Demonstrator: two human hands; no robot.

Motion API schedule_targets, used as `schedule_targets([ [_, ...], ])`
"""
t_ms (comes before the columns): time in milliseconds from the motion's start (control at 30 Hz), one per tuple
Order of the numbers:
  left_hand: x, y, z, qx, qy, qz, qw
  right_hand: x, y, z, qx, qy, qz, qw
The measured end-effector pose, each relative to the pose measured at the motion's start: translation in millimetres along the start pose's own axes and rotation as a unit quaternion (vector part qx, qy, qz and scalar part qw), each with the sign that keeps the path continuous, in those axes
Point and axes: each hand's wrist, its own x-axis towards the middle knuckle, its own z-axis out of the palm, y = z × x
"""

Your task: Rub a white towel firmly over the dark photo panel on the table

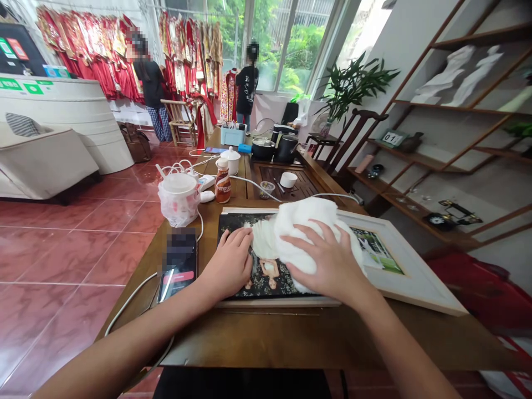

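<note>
My left hand (230, 264) lies flat on the glass of a dark framed photograph (236, 238), its fingers apart and holding nothing. My right hand (328, 259) presses down on a crumpled white cloth (305, 227), which bunches under the palm on the same photograph. A second picture in a pale wide frame (409, 274) lies under and beyond the cloth's right side. Just left of my left hand is a black smartphone (178, 265) on the wooden table (249, 332), its screen partly blurred out.
Further along the table are a bagged white container (178, 197), a brown bottle (223, 183), cables, and a tea tray (282, 185) with a kettle. Shelves with figurines stand to the right. Two people (247, 86) stand by red garments at the back.
</note>
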Motion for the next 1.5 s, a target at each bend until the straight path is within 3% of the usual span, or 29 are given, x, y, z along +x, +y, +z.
schedule_targets([
  [133,0.0,1.4,-0.4,-0.001,0.002,0.000,1.000,-0.8,-32.8,-5.5,0.053,-0.016,-0.043,0.998],
  [233,-0.1,0.9,-1.3,-0.002,0.004,0.001,1.000,-1.2,-40.2,-6.3,0.071,-0.021,-0.054,0.996],
  [367,-0.5,-0.3,-1.7,-0.004,0.006,0.002,1.000,-2.4,-15.3,-4.7,0.054,-0.027,-0.052,0.997],
  [533,-0.9,-0.7,-1.4,-0.004,0.006,0.000,1.000,-7.6,30.7,0.9,-0.025,0.003,0.007,1.000],
  [633,-1.0,0.3,-1.4,-0.003,0.005,0.002,1.000,-8.0,34.7,3.7,-0.041,0.012,0.032,0.999],
  [933,0.3,1.3,-3.0,-0.001,-0.001,0.010,1.000,9.7,-42.3,2.8,0.043,0.011,-0.011,0.999],
  [1033,0.5,1.0,-2.7,-0.002,-0.003,0.011,1.000,12.0,-50.9,2.3,0.064,0.003,-0.032,0.997],
  [1133,0.5,1.3,-2.5,-0.002,-0.004,0.011,1.000,10.8,-38.9,3.1,0.060,0.002,-0.030,0.998],
  [1367,0.3,0.2,-1.6,-0.002,-0.003,0.004,1.000,-2.6,23.5,8.2,-0.022,0.028,0.044,0.998],
  [1500,0.1,-0.4,-1.7,-0.002,-0.004,0.005,1.000,-5.6,30.6,8.6,-0.041,0.040,0.062,0.996],
])
